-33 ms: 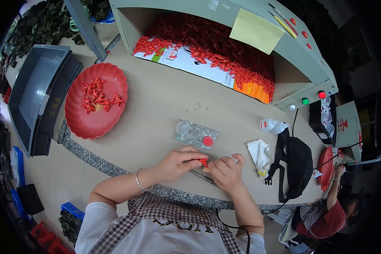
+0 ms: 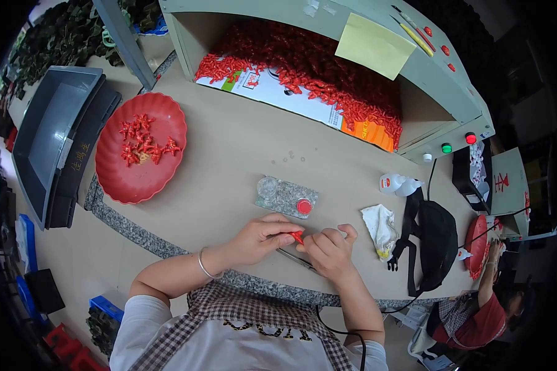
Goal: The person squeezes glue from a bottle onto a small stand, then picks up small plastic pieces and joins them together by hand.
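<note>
My left hand (image 2: 267, 237) pinches a small glossy red figure (image 2: 297, 237) between thumb and fingers, just above the near edge of the table. Closed against the lower end of the same figure is my right hand (image 2: 330, 252), with one finger bent upward; part of its grip is hidden. Under my hands lies a thin metal tool (image 2: 300, 259), its kind unclear. Just beyond them sits a speckled grey stone slab (image 2: 282, 199), bearing a clear round dish (image 2: 267, 186) and a small red-topped pot (image 2: 304, 206).
A scalloped red plate (image 2: 120, 182) with several red figures stands left, beside grey bins (image 2: 49, 136). Many red pieces (image 2: 328, 80) fill a shelf cubby (image 2: 185, 43) behind. White bottles (image 2: 399, 183), a stained cloth (image 2: 379, 229) and a black waist bag (image 2: 437, 244) lie right, near a co-worker (image 2: 476, 315).
</note>
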